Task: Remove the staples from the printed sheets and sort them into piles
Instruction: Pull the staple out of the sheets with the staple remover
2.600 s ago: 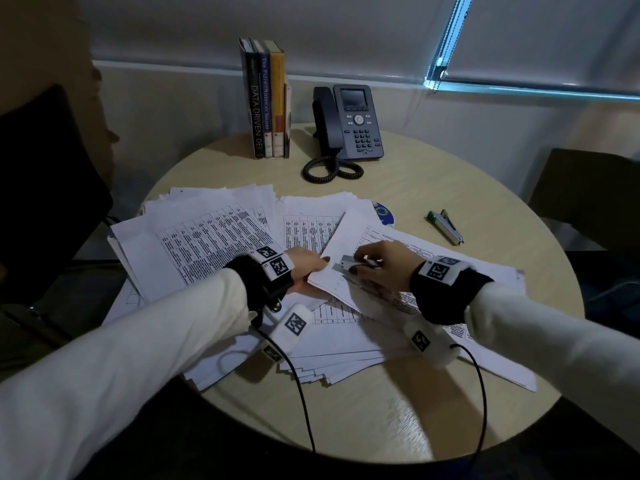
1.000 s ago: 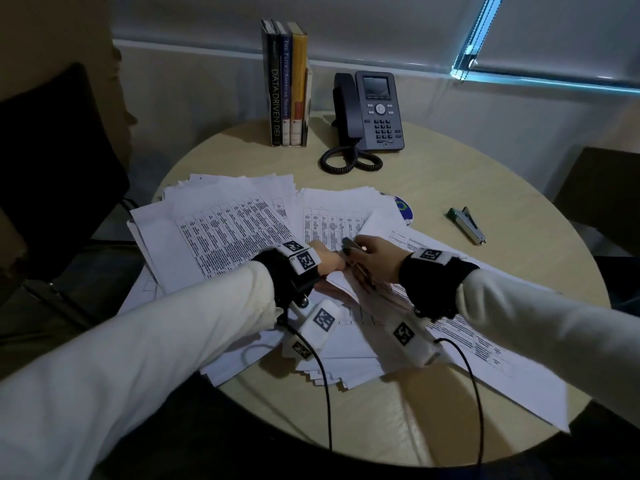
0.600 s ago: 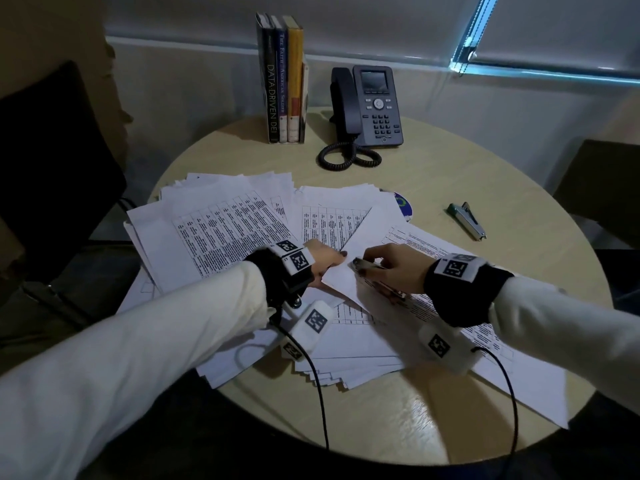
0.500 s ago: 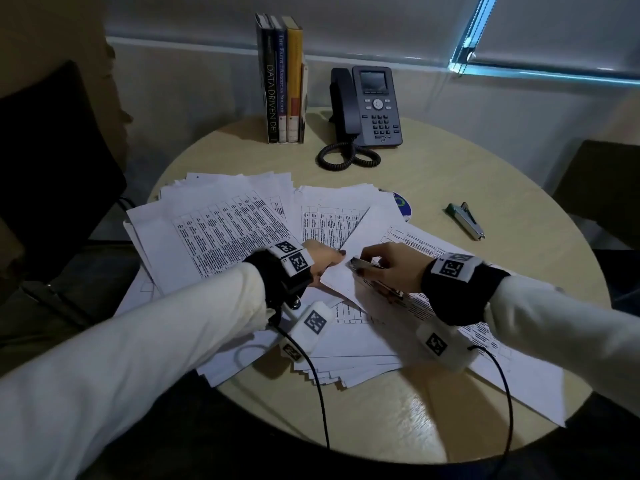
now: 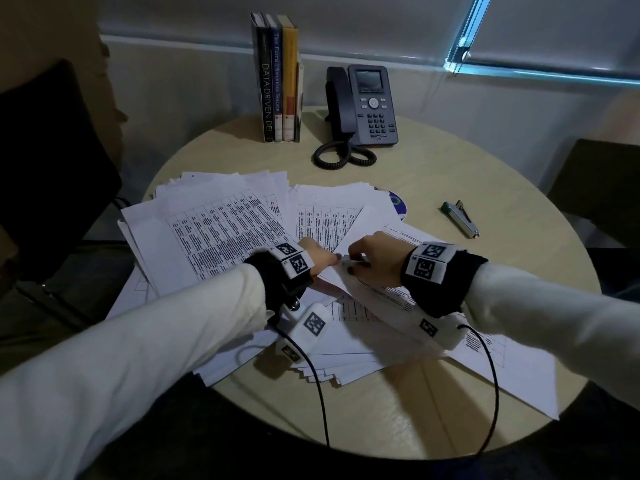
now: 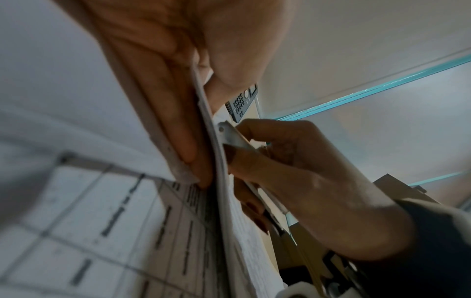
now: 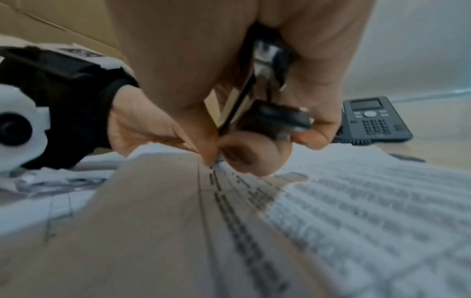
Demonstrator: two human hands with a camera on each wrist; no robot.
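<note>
A stapled set of printed sheets (image 5: pixel 491 362) lies slanted across the near right of the round table (image 5: pixel 519 188). My left hand (image 5: pixel 329 259) pinches its upper left corner between thumb and fingers (image 6: pixel 198 161). My right hand (image 5: pixel 356 262) grips a small metal staple remover (image 7: pixel 267 100), also seen from the left wrist as a pale blade (image 6: pixel 234 137). The tool's tip sits on the sheet corner (image 7: pixel 216 161), right beside my left fingers. The staple itself is hidden. More loose printed sheets (image 5: pixel 214 230) fan out on the left.
A green stapler (image 5: pixel 460 220) lies to the right of the papers. At the back stand a desk phone (image 5: pixel 370 105) with a coiled cord and a few upright books (image 5: pixel 277 81). A disc (image 5: pixel 398 206) peeks out from under the sheets. Dark chairs flank the table.
My right hand with the staple remover has shifted a little left, closer to my left fingers at the corner. My left hand has kept its pinch on the corner.
</note>
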